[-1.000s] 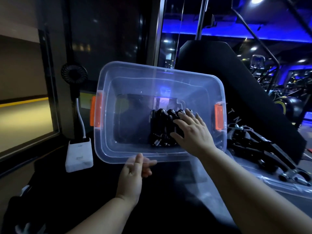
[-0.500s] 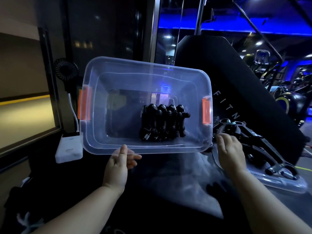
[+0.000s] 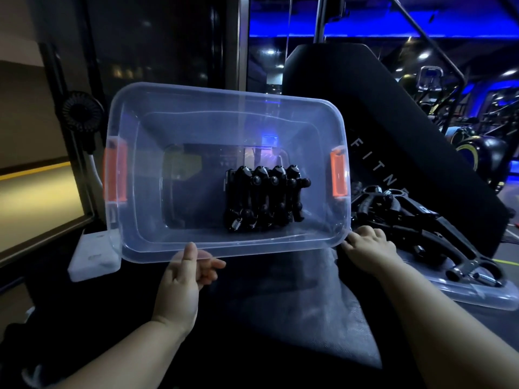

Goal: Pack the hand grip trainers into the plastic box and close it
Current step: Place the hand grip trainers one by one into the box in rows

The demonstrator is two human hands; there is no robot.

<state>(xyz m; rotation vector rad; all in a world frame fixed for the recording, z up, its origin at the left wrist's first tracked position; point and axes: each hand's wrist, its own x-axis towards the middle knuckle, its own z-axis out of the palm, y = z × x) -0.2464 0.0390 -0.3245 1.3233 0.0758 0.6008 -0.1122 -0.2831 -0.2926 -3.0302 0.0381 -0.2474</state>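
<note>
A clear plastic box (image 3: 146,169) with orange latches is tilted toward me, its open side facing the camera. Several black hand grip trainers (image 3: 264,200) stand packed side by side at the box's lower right. My left hand (image 3: 182,279) grips the box's near rim, thumb on top and fingers underneath. My right hand (image 3: 365,248) lies at the box's near right corner, fingers bent away from me and their tips hidden. Just beyond it, more loose hand grip trainers (image 3: 407,220) are piled on the clear lid (image 3: 477,293).
A white block (image 3: 92,254) with a cable and a small black fan (image 3: 81,110) sit left of the box. A black padded gym machine (image 3: 379,113) rises behind on the right. Dark cloth covers the surface under my arms.
My right hand left the trainers inside the box and went out to the right, by the loose pile. It now sits at the box's corner. The left hand keeps its hold.
</note>
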